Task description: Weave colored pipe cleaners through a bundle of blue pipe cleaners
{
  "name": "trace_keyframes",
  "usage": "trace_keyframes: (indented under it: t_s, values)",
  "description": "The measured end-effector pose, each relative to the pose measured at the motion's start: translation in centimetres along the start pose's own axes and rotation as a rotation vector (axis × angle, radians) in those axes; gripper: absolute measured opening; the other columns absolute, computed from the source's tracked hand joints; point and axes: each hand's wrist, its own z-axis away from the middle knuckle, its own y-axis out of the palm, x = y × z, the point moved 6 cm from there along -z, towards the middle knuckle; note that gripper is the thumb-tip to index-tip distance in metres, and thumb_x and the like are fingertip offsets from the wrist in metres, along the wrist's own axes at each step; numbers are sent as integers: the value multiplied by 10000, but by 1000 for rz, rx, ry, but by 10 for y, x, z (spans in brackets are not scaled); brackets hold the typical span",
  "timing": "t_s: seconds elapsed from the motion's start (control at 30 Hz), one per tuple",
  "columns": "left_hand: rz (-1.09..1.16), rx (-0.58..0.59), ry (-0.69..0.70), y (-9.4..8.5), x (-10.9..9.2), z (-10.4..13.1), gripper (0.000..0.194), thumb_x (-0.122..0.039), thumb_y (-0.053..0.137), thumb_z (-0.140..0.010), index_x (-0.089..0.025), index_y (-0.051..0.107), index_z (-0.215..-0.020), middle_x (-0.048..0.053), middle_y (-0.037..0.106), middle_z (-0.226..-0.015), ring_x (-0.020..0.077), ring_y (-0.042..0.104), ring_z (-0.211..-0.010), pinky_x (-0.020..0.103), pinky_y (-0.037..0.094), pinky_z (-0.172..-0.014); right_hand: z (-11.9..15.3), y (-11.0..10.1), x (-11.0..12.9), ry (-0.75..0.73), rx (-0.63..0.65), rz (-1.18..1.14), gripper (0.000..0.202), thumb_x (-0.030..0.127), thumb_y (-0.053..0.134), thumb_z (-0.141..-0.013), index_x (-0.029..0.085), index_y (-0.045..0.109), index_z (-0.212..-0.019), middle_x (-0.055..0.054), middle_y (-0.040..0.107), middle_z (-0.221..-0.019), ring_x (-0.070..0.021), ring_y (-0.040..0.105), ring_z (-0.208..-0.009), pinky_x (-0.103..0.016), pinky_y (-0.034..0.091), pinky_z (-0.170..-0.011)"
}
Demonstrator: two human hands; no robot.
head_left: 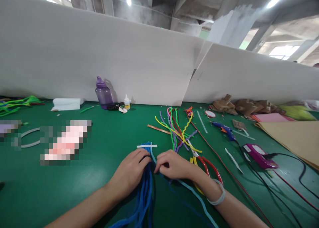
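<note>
My left hand (132, 168) is closed round the upper part of a bundle of long blue strands (146, 194), which trail down toward me. Across the bundle's top lies a short white strip (147, 146). Fingers curled, my right hand (171, 163) pinches a light-blue strand (199, 198) beside the bundle; its fingertips are partly hidden. This strand runs from the bundle's top, under my right hand and down to the right. Just beyond my right wrist are red-handled scissors (209, 166), with yellow handles (194, 160) next to them, partly covered by my forearm.
Wavy coloured stems (178, 130) lie behind my right hand. To the right are a blue glue gun (224, 130), a magenta box (260, 156) with cables, and brown paper (294, 138). A purple bottle (103, 93) and small glue bottle (127, 103) stand by the white partition (139, 62).
</note>
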Motion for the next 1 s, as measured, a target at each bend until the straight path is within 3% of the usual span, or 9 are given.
trace_keyframes:
  t_s: [0.23,0.4,0.73,0.83,1.0]
  values:
    - [-16,-7,58,2,-2,1,256,-95,359,-924,-158,584,-1028,80,611,-1003,210,564,-958,383,511,-834,-2,-5,-1,33,-93,9,296,43,465,-703,175,714,-793,-13,701,-768,-128,627,-720,-199,450,-707]
    - [-27,-25,17,0,-2,2,218,-163,365,-949,-161,569,-1026,79,621,-964,209,579,-901,380,514,-797,-2,-3,0,4,-84,69,312,57,482,-714,191,716,-871,-21,711,-828,-142,632,-761,-209,446,-725]
    - [40,-96,108,-5,-8,3,167,-215,441,-947,-160,592,-899,39,649,-874,170,599,-849,319,507,-779,-1,-6,-3,40,-149,19,250,39,482,-690,168,690,-741,-3,677,-707,-109,604,-658,-177,413,-647]
    - [49,-73,203,-5,-16,2,167,-218,451,-945,-173,612,-957,28,672,-922,169,598,-915,320,497,-834,-2,-5,-4,30,-158,36,226,43,485,-689,171,670,-702,3,662,-688,-108,592,-648,-180,405,-641]
    - [28,4,214,-4,-20,-2,183,-240,462,-942,-185,635,-968,24,666,-894,172,587,-915,322,496,-826,-1,-6,-7,76,-183,92,229,50,470,-719,179,658,-718,12,643,-668,-103,565,-617,-184,386,-610]
